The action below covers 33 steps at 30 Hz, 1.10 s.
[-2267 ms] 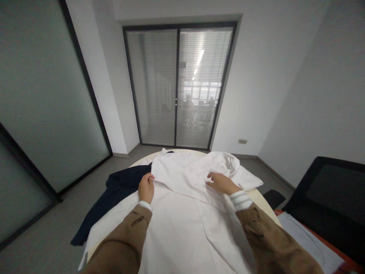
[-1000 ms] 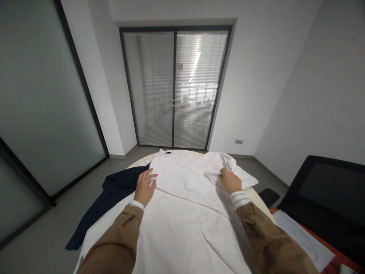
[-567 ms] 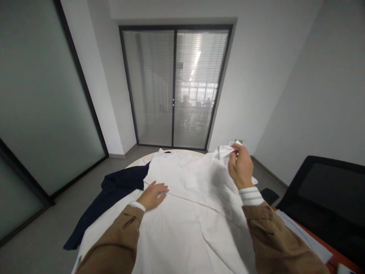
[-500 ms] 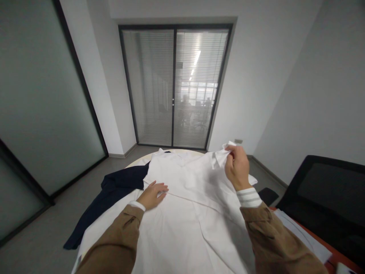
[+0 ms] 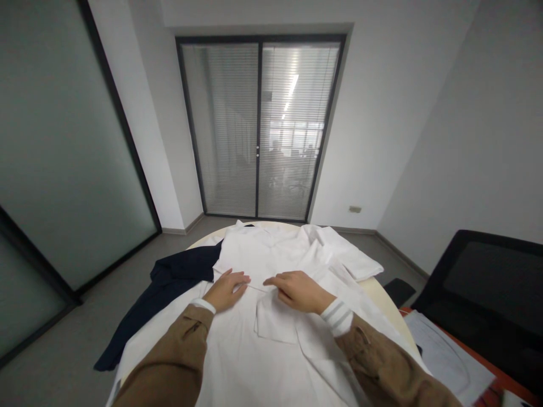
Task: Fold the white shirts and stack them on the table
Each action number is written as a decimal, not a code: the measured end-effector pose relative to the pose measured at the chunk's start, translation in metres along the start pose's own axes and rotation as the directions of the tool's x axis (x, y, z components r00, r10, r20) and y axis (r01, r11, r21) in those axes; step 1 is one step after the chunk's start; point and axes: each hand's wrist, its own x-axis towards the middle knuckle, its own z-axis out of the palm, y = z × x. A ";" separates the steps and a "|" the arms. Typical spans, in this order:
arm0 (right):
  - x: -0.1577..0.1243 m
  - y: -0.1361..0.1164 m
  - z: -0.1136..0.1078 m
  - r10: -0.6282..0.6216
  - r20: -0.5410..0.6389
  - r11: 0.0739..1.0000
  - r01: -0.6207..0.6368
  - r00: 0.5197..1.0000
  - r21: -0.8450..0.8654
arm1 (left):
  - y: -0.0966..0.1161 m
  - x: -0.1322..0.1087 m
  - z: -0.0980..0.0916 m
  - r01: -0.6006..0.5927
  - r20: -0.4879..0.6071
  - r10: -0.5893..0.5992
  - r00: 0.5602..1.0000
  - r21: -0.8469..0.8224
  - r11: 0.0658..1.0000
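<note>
A white shirt (image 5: 246, 339) is spread over the round table, with a short sleeve (image 5: 352, 254) reaching out at the right. My left hand (image 5: 227, 290) lies flat on it at the left, fingers apart and pointing right along a seam or folded edge. Just to the right, my right hand (image 5: 303, 291) rests on the cloth with its index finger stretched towards the left hand and the other fingers bent. Below that hand, a squarish turned-over flap (image 5: 278, 322) of the white cloth lies flat. Dark navy cloth (image 5: 182, 277) sticks out from the shirt's left side and hangs over the table edge.
The pale table rim (image 5: 388, 302) shows on the right. Beyond it are a black mesh chair (image 5: 487, 282) and papers (image 5: 449, 356) on a red-orange surface. Glass doors with blinds (image 5: 258, 130) stand ahead, and a frosted glass panel (image 5: 63, 147) is on the left.
My right hand has let go of the lifted cloth at the upper right and moved left and down onto the shirt. A flap now lies turned over there. My left hand has stayed put.
</note>
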 end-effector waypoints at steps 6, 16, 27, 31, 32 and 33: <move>-0.009 0.054 -0.006 0.470 -0.278 0.869 -0.494 0.838 -0.020 | 0.005 -0.004 -0.005 0.014 0.031 -0.015 0.999 0.006 1.000; -0.049 0.080 -0.014 0.294 -0.090 0.950 -0.281 0.952 0.135 | 0.056 -0.009 -0.010 0.053 0.235 -0.012 0.972 -0.166 0.985; -0.061 0.102 0.016 0.686 -0.016 0.726 -0.683 0.727 0.072 | 0.100 -0.009 0.006 0.117 0.214 0.037 0.976 -0.663 0.739; -0.065 0.102 0.035 0.786 -0.265 0.586 -0.810 0.559 0.032 | 0.094 -0.011 0.023 0.366 0.505 0.134 0.853 -0.761 0.535; -0.065 0.102 0.038 0.793 -0.290 0.568 -0.823 0.536 0.034 | 0.091 -0.012 0.026 0.382 0.521 0.154 0.839 -0.767 0.515; -0.066 0.102 0.042 0.797 -0.305 0.557 -0.829 0.522 0.037 | 0.089 -0.011 0.027 0.391 0.532 0.163 0.831 -0.766 0.510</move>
